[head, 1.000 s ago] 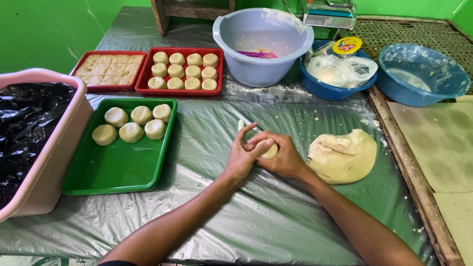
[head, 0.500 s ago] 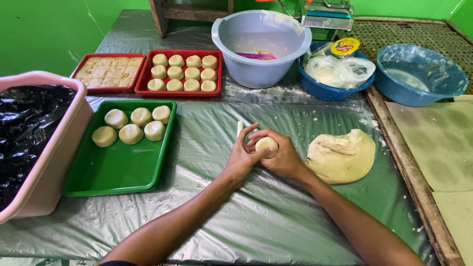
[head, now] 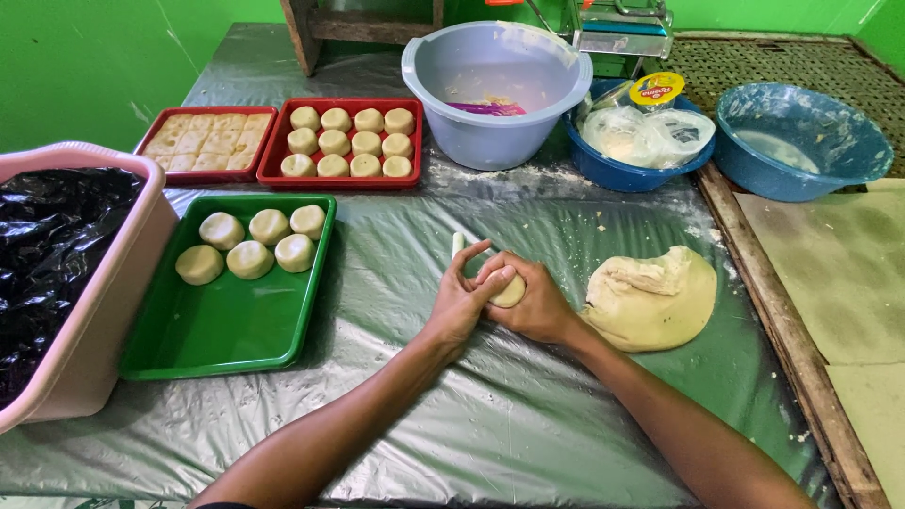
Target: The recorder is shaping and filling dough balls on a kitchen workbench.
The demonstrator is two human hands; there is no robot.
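Head view: fingers (head: pixel 471 269) of the left hand (head: pixel 459 300) and right hand (head: pixel 537 303) close around a dough ball (head: pixel 510 291) above the worktop (head: pixel 490 415); dough mass (head: pixel 652 298) just beside, green tray (head: pixel 226 320) of dough pieces further left.

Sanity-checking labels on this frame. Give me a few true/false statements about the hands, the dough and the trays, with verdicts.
1. Both hands, the left hand and the right hand, close around one small dough piece. True.
2. The green tray holds five dough rounds. True.
3. The large dough mass lies to the left of the hands. False: it lies to their right, on the plastic-covered table.
4. The red tray with dough rounds is empty. False: it holds three rows of four rounds.
5. The pink tub stands at the table's left edge, with black plastic inside. True.
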